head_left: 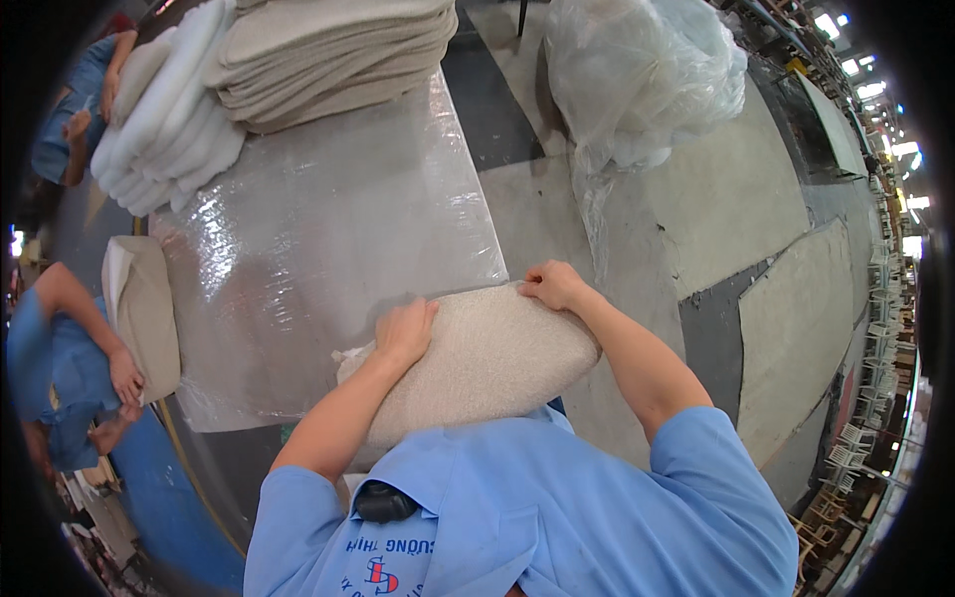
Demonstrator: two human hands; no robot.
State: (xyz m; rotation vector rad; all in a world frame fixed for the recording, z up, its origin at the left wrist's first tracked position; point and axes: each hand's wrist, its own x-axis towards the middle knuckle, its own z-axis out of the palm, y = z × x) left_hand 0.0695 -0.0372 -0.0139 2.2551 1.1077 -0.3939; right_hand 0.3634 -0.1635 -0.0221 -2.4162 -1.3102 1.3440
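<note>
A beige cushion (477,358) in nubby fabric rests against the front of my body, at the near edge of a film-wrapped table. My left hand (403,335) is closed on its upper left side, with the fingertips curled over the far edge and partly hidden. At the far right corner my right hand (554,287) pinches the cover's edge between thumb and fingers. Some loose fabric shows at the cushion's left end, beside my left wrist.
Plastic film covers the table (338,229). A stack of beige cushion covers (333,60) and white padding (179,114) stand at its far left. On the left, a co-worker (70,368) handles another cushion (144,318). A clear plastic bag (642,80) sits far right, near floor boards (796,318).
</note>
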